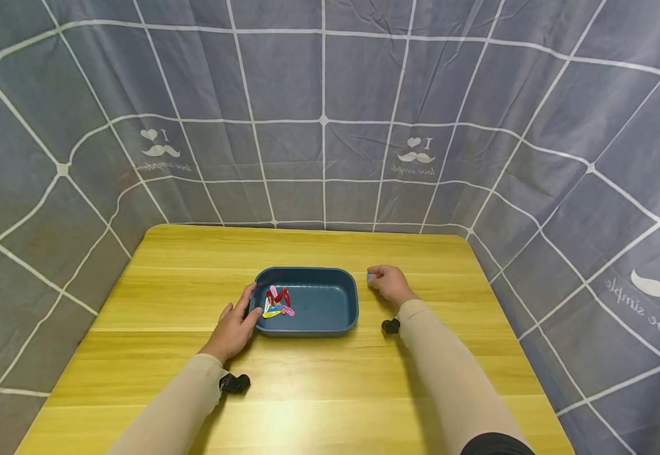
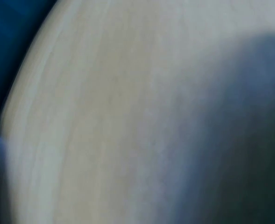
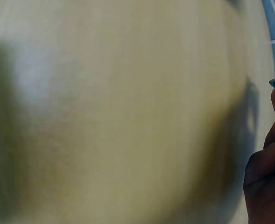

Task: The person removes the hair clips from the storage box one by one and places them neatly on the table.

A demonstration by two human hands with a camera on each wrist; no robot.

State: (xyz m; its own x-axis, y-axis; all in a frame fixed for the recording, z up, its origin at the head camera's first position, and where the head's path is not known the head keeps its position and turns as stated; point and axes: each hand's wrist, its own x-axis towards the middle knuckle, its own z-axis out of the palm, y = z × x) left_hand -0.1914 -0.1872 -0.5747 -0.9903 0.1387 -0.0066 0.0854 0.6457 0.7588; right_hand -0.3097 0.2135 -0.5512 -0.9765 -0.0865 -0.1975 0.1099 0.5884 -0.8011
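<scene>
On the table point(image 1: 313, 392), gripping tray point(image 1: 324, 306) with left hand point(image 1: 232, 329), blue piece point(image 1: 369, 277) with right hand point(image 1: 390, 285); could drop that, pinching loosely.

Small blue piece point(image 1: 370, 277) mostly hidden by the right hand's fingers point(image 1: 377, 272); both wrist views blurred.
Too little of that piece shows to tell what it is. Near the left edge of the tray point(image 1: 321, 308), the clips point(image 1: 274, 308) overlap, so their number cannot be told, and the left hand point(image 1: 234, 326) covers part of the rim. The near edge of the tabletop point(image 1: 307, 392) is cut off by the head view's bottom, as are the left sleeve point(image 1: 176, 398), the right sleeve point(image 1: 449, 366) and a black band point(image 1: 496, 444). The left wrist view's corner crops a dark blue patch point(image 2: 11, 37), too blurred to name; the right wrist view's edge crops the right hand point(image 3: 268, 172).
</scene>
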